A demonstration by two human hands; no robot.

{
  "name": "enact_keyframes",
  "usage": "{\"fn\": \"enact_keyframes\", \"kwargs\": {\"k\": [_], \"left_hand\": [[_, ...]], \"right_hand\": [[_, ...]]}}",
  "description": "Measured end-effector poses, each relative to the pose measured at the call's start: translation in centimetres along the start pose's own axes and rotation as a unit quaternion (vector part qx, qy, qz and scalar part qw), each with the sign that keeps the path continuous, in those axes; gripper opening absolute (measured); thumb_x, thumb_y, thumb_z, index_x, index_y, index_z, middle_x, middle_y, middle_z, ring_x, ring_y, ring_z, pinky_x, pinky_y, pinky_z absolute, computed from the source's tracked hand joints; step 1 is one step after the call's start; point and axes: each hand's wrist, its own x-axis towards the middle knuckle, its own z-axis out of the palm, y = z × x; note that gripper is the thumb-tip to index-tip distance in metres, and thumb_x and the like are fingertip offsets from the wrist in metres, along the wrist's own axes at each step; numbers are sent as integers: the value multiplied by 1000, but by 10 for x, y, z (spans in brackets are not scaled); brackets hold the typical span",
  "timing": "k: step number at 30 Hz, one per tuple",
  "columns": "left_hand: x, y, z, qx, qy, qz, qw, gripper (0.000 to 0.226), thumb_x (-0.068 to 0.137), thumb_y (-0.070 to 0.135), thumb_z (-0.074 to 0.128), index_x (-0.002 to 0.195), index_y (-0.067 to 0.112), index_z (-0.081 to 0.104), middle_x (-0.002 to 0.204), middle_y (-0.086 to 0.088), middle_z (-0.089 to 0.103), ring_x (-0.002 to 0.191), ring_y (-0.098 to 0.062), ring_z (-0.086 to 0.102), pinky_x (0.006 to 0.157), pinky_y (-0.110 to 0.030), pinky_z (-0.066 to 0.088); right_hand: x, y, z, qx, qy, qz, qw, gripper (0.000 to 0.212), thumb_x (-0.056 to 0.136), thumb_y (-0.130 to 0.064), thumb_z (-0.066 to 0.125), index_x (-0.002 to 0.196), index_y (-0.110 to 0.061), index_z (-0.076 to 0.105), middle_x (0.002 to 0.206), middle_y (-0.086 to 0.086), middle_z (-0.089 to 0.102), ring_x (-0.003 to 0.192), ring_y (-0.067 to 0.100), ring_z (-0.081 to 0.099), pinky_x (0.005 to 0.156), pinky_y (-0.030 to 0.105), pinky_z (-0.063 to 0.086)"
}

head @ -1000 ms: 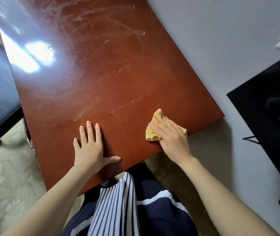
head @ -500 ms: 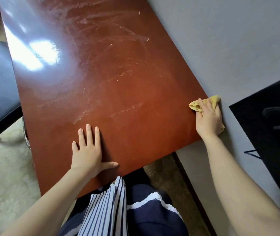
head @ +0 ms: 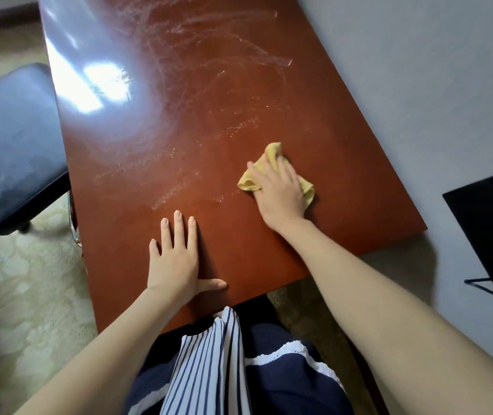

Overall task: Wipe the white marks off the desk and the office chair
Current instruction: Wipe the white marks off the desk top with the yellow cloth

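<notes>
Desk-wiping looks like the step in hand. The right hand presses a crumpled yellow cloth down on the glossy reddish-brown wooden desk top, with the fingers laid across the wad and only slightly bent, so they push it rather than clench it. The cloth sits at about four o'clock on the desk top, touching the wood and near the edge closest to the person. The left hand lies flat at six o'clock with fingers straight and thumb spread. It holds nothing and seems to brace the body.

White smeared marks sweep in arcs from the middle of the top out to twelve o'clock, and a thinner streak runs just beyond the left fingertips, at about ten o'clock from the cloth. The wood around both hands looks free of marks, so my guess is the near strip is done and most of the top is not.

The next move probably calls for pushing the cloth towards eleven o'clock into the nearest streak, with firm downward pressure and overlapping strokes, then a longer reach to the far end. The dark blue padded office chair seat stands at nine o'clock, just beside the desk's edge. It shows faint pale smudges and appears not yet wiped.
</notes>
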Motion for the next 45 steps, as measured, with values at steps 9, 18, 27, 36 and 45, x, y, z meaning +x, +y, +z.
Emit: {"fn": "enact_keyframes", "kwargs": {"k": [9,18,27,36,45], "left_hand": [[-2,-3,1,-29,6,3,1000,138,57,89,48,146,10,-23,155,-15,-24,144,-36,-14,115,-50,13],[-3,-6,-7,-64,-19,21,998,139,59,83,58,147,11,-20,155,-14,-24,144,-36,-16,115,-52,12],[-11,-10,-9,-228,15,16,973,112,76,64,62,152,19,-7,159,-6,-16,145,-28,-13,118,-45,12],[-47,-29,22,-285,82,13,955,89,88,47,59,152,24,2,160,1,-9,146,-21,-14,118,-41,4],[-68,-134,55,-251,112,72,959,83,87,49,58,152,26,11,160,3,2,147,-20,-4,117,-40,4]], "right_hand": [[-99,-10,3,35,-19,-197,980,59,79,-11,69,135,-21,52,138,3,51,134,26,40,111,40,27],[-78,76,-13,39,47,27,998,54,87,-1,58,136,-22,49,144,4,44,138,30,32,113,45,23],[18,39,-6,31,85,169,982,47,97,-18,48,142,-29,41,152,-1,31,143,26,18,117,40,11],[30,-53,18,30,57,51,997,49,95,-20,49,142,-31,39,152,-2,32,144,24,16,117,38,8],[-37,-146,51,5,43,-2,999,50,96,-26,51,143,-29,37,152,0,33,143,26,21,116,41,10]]}}
